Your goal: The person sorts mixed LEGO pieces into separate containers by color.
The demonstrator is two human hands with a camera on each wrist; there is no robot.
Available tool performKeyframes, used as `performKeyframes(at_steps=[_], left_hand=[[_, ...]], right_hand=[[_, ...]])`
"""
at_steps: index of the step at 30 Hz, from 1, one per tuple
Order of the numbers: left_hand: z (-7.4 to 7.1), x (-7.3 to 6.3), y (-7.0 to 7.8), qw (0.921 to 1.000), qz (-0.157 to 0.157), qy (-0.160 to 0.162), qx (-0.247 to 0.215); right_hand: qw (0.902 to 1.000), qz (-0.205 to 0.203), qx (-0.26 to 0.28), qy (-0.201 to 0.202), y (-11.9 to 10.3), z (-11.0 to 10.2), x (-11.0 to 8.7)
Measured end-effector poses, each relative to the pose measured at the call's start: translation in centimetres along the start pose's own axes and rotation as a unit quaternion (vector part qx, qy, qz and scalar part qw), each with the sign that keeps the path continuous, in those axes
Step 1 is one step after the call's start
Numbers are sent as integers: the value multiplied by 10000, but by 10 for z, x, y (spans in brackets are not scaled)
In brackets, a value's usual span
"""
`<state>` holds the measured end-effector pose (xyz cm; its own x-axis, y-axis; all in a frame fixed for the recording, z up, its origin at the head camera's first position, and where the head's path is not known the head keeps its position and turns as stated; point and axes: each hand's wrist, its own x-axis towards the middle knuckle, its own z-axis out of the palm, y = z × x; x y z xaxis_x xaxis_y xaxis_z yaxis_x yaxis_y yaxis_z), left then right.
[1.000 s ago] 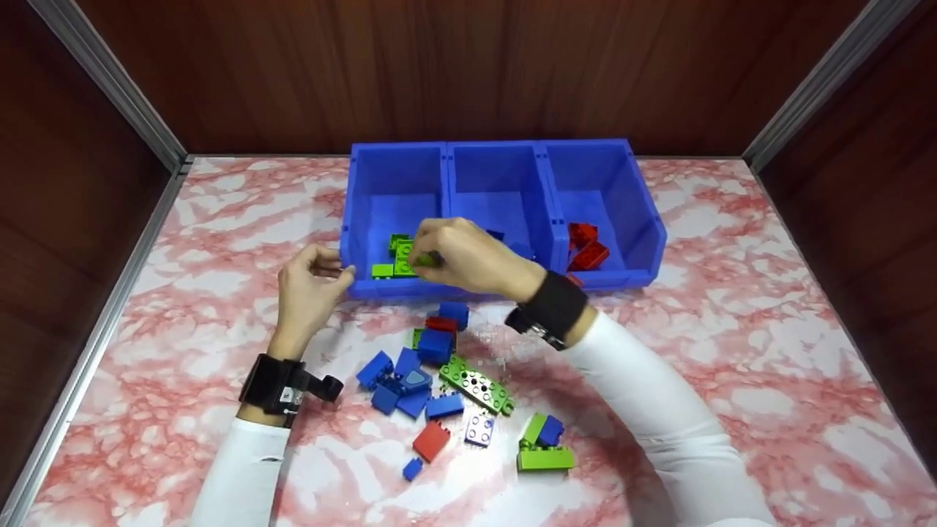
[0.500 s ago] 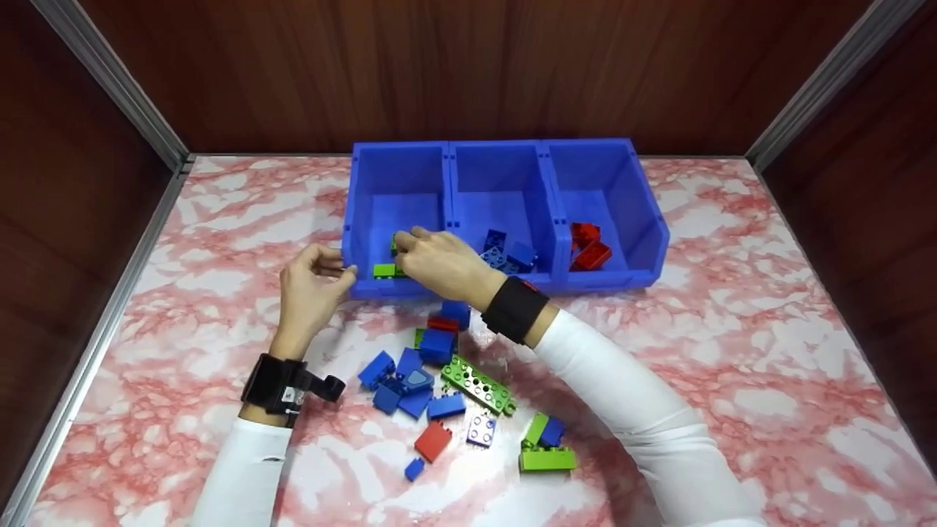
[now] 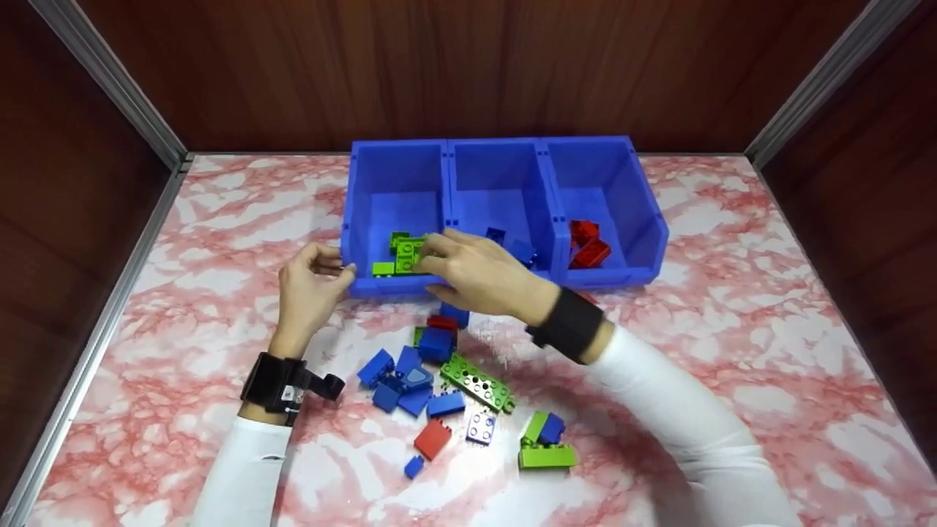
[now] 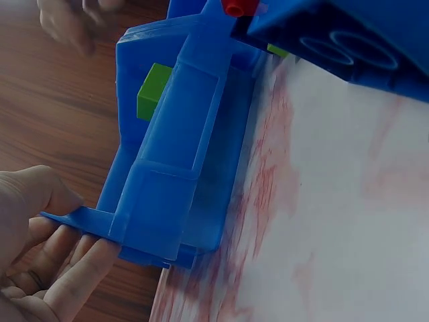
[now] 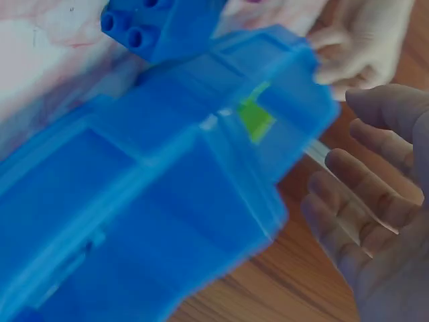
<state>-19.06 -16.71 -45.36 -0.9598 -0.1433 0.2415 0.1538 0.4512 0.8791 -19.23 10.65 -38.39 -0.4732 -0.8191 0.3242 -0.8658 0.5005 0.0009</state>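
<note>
I see red, blue and green plastic bricks (image 3: 437, 345) scattered across the pink-and-white marbled counter (image 3: 739, 351), before the three-compartment blue plastic bin (image 3: 615, 277). Its long axis runs left to right, low front facing my way. The left hand (image 3: 311, 289) pinches its left edge; the right hand (image 3: 494, 278), fingers loosely apart and holding nothing, hovers by lime-green plastic bricks (image 3: 405, 258) in the left compartment (image 3: 402, 208), partly blocking my view.

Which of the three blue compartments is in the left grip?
The leftmost compartment: the left grip pinches its outer front corner. Green bricks lie in it, whereas the middle compartment holds blue bricks and the rightmost compartment red bricks.
</note>
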Motion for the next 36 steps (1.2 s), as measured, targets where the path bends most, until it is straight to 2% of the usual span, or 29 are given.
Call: performKeyframes(at_steps=[4,7,14,20,23,26,31,36], left_hand=[[-1,1,0,10000,12,46,-9],[-1,1,0,10000,25,71,-18],[-1,2,0,10000,3,-3,-37],[-1,1,0,10000,-22,-4,-26],[-1,1,0,10000,-32,-30,-56],[0,1,0,10000,-37,-4,-63],[0,0,0,10000,-31,-5,-76],[1,0,-1,9999,34,50,-92]], right_hand=[[9993,-122,145,331,-3,-18,-28],[9988,-110,358,319,-4,-27,-52],[9919,104,1251,-191,-12,-37,-103],[9803,-144,1797,-812,-25,-26,-135],[9702,-200,2102,-1187,-34,-20,-145],[9659,-157,2119,-1479,-42,-16,-152],[9654,-140,1985,-1684,-50,-12,-157],[9661,-370,1931,-1673,-52,-8,-158]])
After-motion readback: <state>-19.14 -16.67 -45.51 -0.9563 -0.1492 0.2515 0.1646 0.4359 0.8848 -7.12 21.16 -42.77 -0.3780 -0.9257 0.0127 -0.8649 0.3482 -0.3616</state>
